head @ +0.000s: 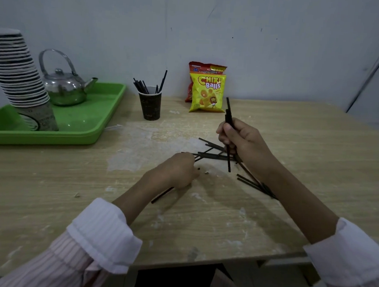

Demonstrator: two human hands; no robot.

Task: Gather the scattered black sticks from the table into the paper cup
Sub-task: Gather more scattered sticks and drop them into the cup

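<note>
The right hand (239, 139) is gripping several black sticks (228, 118) upright, while the left hand (178, 170) is curling round one on the counter (71, 180). Others are lying between them. The paper cup (149, 106) is standing well beyond, so the loosely held bundle may slip in the reach.
</note>
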